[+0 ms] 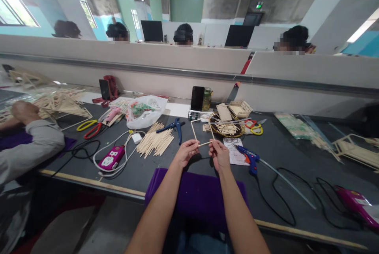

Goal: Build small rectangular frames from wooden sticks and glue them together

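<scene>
Dark worktable (pixel 166 167), thin pale square stick frame (pixel 194 131)

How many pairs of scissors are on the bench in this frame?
2. The yellow-and-red scissors lie at left, near the co-worker's sleeve. The second pair, with red and yellow handles, lies right of the basket of sticks. Clutter may hide others.

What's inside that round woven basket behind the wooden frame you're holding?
The basket holds a heap of thin wooden sticks, with flat wooden pieces leaning at its back. Whatever lies beneath the sticks is covered. The stick frame crosses in front of its left side.
</scene>
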Available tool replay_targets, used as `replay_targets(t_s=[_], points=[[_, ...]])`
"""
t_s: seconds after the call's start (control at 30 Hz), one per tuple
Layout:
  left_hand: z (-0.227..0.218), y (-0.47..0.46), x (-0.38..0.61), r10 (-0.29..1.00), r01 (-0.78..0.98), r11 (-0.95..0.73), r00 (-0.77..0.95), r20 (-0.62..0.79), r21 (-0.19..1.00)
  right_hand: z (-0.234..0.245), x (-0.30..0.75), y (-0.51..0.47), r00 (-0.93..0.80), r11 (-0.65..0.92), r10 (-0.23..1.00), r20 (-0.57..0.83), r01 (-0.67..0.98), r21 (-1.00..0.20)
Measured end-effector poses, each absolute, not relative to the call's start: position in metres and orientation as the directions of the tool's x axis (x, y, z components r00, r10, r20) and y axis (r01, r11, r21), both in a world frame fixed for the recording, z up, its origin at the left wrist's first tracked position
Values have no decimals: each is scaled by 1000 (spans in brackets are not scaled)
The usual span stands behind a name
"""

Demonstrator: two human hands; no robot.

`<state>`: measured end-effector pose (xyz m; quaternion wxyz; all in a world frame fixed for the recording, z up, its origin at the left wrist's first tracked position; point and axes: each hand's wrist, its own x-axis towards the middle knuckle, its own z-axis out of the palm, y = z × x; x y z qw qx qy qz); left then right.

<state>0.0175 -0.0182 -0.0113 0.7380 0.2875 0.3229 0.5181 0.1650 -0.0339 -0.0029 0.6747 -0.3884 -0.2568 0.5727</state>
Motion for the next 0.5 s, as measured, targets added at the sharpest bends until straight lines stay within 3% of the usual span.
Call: replay_targets(t_s=[0.5], points=[[-8, -21, 21, 962, -533, 196, 266, -57, 823, -5, 166, -33, 249, 71, 965, -87, -561, -825]])
